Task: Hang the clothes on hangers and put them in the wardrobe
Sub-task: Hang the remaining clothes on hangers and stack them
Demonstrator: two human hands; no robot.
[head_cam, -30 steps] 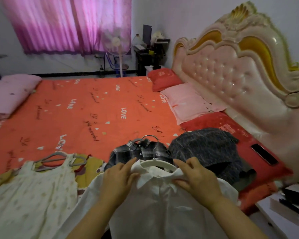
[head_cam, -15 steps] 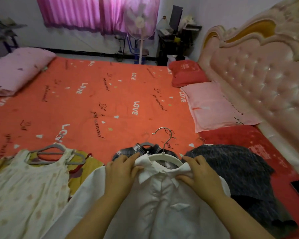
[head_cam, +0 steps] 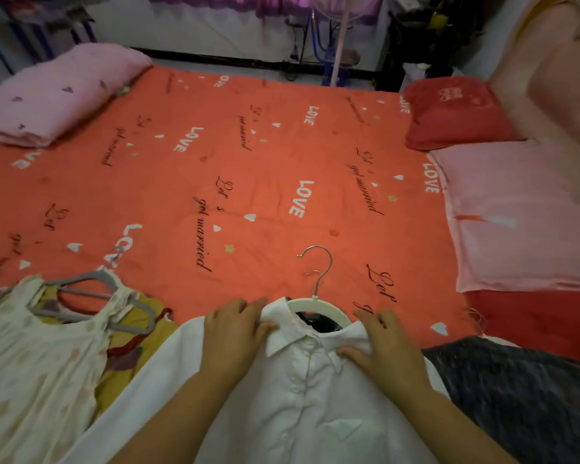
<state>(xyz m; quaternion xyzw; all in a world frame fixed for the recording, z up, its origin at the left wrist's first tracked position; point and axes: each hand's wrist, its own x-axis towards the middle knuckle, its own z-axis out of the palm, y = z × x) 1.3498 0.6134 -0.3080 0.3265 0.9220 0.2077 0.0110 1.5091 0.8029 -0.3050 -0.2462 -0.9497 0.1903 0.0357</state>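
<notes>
A white collared shirt (head_cam: 302, 406) lies on the bed's near edge, threaded on a white hanger (head_cam: 318, 304) whose metal hook points away from me. My left hand (head_cam: 235, 333) rests on the shirt's left shoulder, fingers at the collar. My right hand (head_cam: 382, 346) pinches the right collar flap between thumb and fingers. A dark garment shows through the neck opening under the hanger. To the left lies a cream sleeveless dress (head_cam: 37, 370) on a grey hanger (head_cam: 91, 296), over a yellow garment (head_cam: 134, 356).
The orange bedsheet (head_cam: 248, 169) stretches ahead. A dark grey garment (head_cam: 523, 396) lies at the right. Red (head_cam: 456, 115) and pink (head_cam: 523, 212) pillows sit by the padded headboard, a pink folded blanket (head_cam: 57, 92) at far left. A fan stand (head_cam: 339, 45) is beyond the bed.
My view has tilted down and closer to the bed. Both hands stay at the shirt's collar; the plaid shirt underneath is now covered by the white shirt.
</notes>
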